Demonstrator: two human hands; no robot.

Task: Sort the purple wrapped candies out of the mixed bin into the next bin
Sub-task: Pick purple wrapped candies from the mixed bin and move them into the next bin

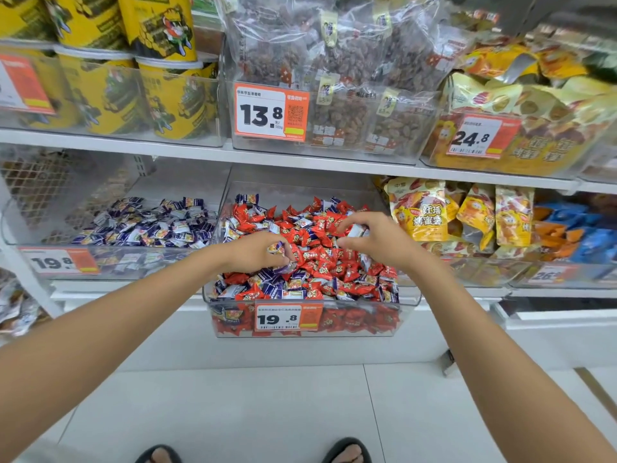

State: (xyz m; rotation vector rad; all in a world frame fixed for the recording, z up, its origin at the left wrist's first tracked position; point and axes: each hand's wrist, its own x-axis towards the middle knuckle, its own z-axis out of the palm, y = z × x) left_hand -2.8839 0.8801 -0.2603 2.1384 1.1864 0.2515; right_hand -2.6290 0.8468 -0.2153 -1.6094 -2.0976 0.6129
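both arms outstretched; left hand (255, 252) grips purple candies (277, 247), right hand (379, 238) pinches a candy (356, 230).

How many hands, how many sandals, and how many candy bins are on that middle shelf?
Hands: 2, the left hand and the right hand
Sandals: 2, the left sandal and the right sandal
Candy bins: 2, the mixed bin and the purple candy bin
Total: 6
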